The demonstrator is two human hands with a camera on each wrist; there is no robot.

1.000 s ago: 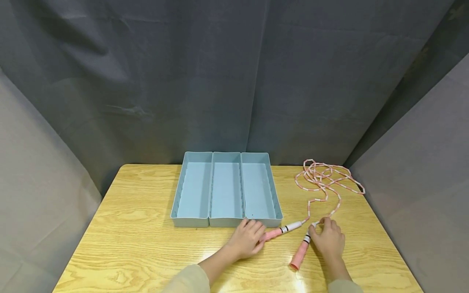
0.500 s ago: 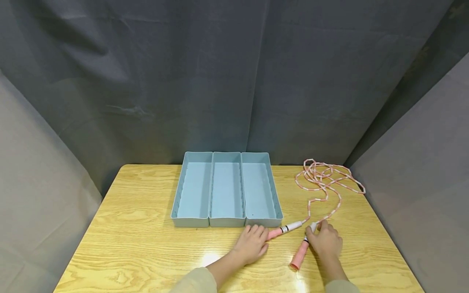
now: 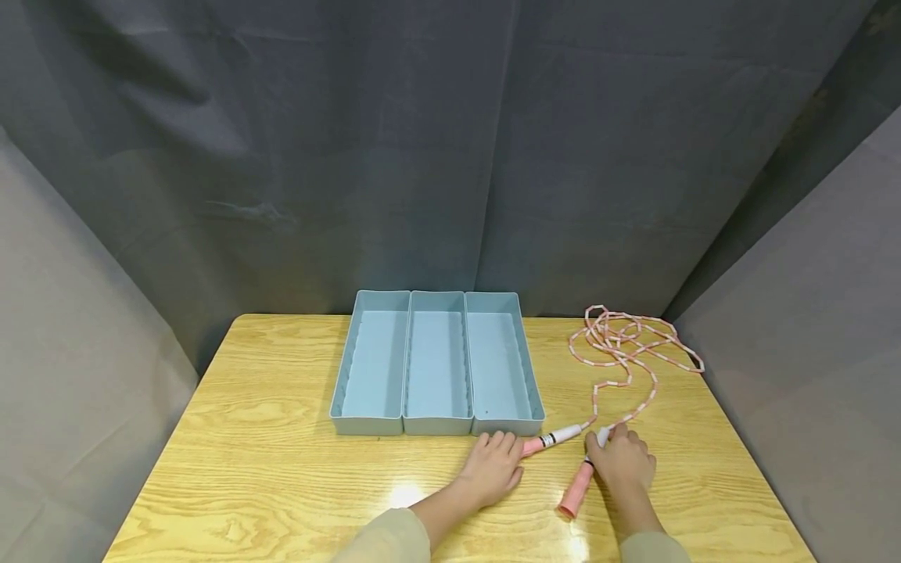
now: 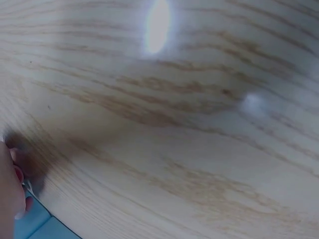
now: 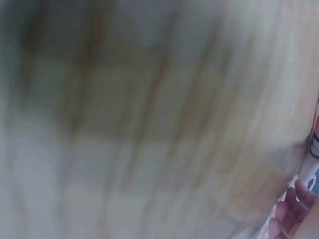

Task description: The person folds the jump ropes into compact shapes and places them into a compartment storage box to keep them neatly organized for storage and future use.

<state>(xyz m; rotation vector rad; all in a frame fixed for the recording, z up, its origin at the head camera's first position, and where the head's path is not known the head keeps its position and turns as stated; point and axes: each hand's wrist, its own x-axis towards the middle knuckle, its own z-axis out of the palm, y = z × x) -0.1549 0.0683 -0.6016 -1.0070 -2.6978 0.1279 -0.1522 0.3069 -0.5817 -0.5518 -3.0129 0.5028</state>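
Observation:
A jump rope lies on the table, its pink and white beaded cord (image 3: 611,383) in loose loops at the back right. My left hand (image 3: 493,469) grips the pink end of one handle (image 3: 563,435), just in front of the blue trays. With thumb and fingers, my right hand (image 3: 625,461) pinches the white part of the other handle (image 3: 576,493), whose pink flared end points toward me. In the left wrist view, only part of the left hand (image 4: 6,194) shows at the edge. Curled fingers of the right hand (image 5: 299,214) touch the banded handle (image 5: 314,147) in the right wrist view.
Three long light blue trays (image 3: 436,426) stand side by side at the table's middle back. The wooden table (image 3: 267,469) extends left and right of them. A dark grey curtain (image 3: 352,156) hangs behind, with lighter cloth (image 3: 809,328) at both sides.
My left hand has shifted to the right along its handle, covering more of the pink part. My right hand has moved slightly left and down onto its handle. The cord stays in place.

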